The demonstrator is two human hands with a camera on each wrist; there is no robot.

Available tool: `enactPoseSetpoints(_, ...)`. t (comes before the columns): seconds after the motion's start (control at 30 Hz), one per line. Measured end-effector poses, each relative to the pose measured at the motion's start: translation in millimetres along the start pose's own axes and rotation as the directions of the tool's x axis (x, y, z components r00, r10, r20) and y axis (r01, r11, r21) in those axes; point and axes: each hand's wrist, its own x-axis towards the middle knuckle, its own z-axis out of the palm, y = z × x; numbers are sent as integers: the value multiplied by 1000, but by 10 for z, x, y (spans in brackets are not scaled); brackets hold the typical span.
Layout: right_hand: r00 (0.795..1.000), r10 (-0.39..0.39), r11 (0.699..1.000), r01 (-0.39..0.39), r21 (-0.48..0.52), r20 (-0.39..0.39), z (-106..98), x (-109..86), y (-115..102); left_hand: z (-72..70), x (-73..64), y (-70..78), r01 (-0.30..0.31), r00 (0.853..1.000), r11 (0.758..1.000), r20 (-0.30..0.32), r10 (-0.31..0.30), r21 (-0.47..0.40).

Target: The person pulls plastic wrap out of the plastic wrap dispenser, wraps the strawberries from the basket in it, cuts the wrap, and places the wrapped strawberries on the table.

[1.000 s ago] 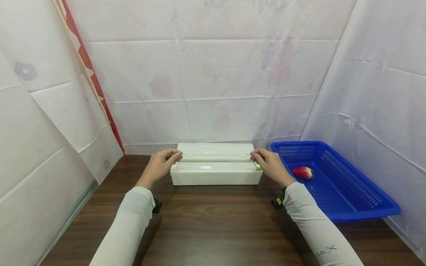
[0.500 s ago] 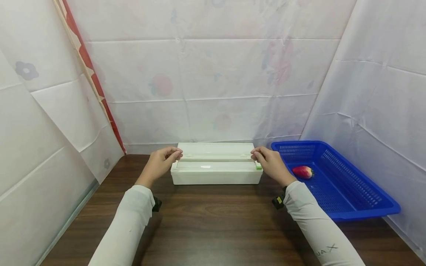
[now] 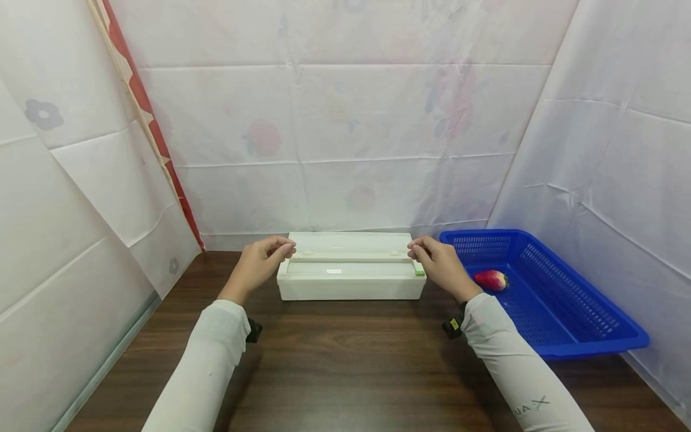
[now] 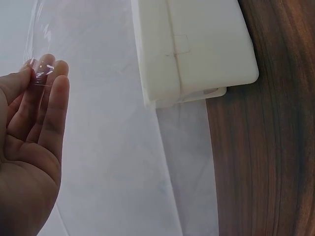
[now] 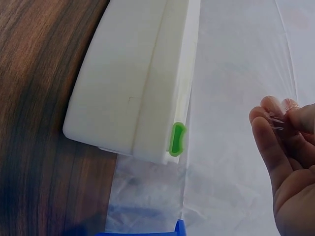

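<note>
A white cling film dispenser (image 3: 351, 290) lies lengthwise across the dark table at the back, with a green slide cutter (image 5: 177, 139) at its right end. Clear cling film (image 4: 44, 70) shows as glints at the fingers in both wrist views. My left hand (image 3: 258, 264) pinches one corner of it between thumb and index finger, above the dispenser's left end. At the other end my right hand (image 3: 441, 267) pinches the opposite corner, level with the left. Both hands are raised clear of the dispenser. The film's span between them is nearly invisible in the head view.
A blue plastic basket (image 3: 588, 348) stands at the right, close to my right forearm. A red and cream fruit-like item (image 3: 490, 280) lies inside it. White printed sheeting (image 3: 345, 120) hangs behind the table and along both sides. Brown wooden tabletop (image 3: 345, 372) extends in front of the dispenser.
</note>
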Motion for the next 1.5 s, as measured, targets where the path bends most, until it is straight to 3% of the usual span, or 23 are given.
enactPoseSetpoints(1.5, 992, -111, 993, 109, -37, -65, -134, 6, -115, -91, -14, 142, -51, 997, 997, -52, 53, 54)
